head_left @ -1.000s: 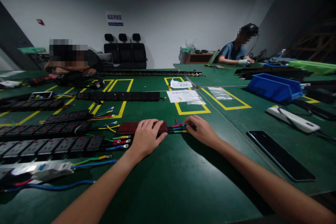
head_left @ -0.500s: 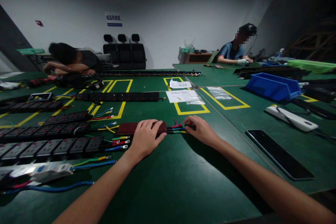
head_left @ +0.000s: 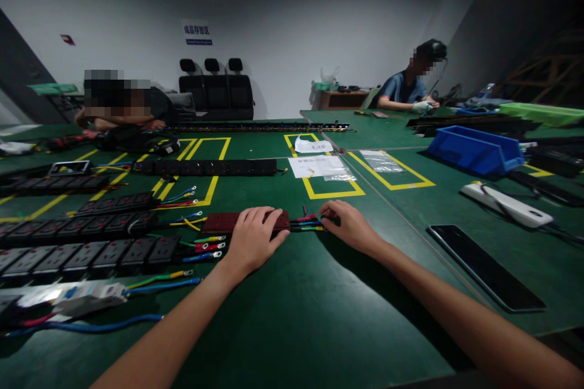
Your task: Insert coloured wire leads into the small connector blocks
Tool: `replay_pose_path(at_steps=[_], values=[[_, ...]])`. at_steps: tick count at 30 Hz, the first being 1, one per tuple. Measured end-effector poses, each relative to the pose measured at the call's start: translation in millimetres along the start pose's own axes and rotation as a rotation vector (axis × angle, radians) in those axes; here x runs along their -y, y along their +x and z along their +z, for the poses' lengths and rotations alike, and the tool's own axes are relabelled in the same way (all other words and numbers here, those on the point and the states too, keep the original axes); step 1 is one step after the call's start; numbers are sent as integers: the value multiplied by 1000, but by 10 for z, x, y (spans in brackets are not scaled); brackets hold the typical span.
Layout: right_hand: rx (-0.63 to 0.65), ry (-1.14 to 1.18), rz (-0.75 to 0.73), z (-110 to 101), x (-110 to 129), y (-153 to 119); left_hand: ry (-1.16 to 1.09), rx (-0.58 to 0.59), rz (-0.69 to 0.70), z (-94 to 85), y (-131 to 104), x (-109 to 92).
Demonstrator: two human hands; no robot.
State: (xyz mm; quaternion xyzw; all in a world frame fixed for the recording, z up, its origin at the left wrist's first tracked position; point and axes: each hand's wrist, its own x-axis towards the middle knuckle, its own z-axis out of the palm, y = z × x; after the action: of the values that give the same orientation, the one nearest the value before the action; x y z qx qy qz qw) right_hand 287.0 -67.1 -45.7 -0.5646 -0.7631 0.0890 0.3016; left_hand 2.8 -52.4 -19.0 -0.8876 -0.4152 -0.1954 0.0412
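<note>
A dark red socket strip (head_left: 219, 222) lies on the green table in front of me. My left hand (head_left: 256, 232) rests over its right half, fingers across the top and thumb at the near edge, holding it. From the strip's right end come several short wires (head_left: 308, 225) in red, blue and green-yellow with dark sleeves. At their tips, my right hand (head_left: 345, 222) is curled with thumb and forefinger pinched on a wire end. The exact grip there is partly hidden by the fingers. Blue and yellow wires (head_left: 189, 222) lie at the strip's left end.
Black socket strips (head_left: 82, 258) with ring-terminal wires fill the left side. A phone (head_left: 483, 267), a white power strip (head_left: 506, 205) and a blue bin (head_left: 474, 151) are on the right. Papers (head_left: 314, 167) lie beyond my hands. Two people sit across the table.
My right fingers have shifted very slightly at the wire ends. The left hand and the dark red strip have stayed in place.
</note>
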Motion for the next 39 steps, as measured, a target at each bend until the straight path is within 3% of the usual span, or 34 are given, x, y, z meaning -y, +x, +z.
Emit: replay_pose_path(at_steps=[39], values=[[-13,-28,-1,-2,30,-5,-3,-14,7,-1,3,-6]])
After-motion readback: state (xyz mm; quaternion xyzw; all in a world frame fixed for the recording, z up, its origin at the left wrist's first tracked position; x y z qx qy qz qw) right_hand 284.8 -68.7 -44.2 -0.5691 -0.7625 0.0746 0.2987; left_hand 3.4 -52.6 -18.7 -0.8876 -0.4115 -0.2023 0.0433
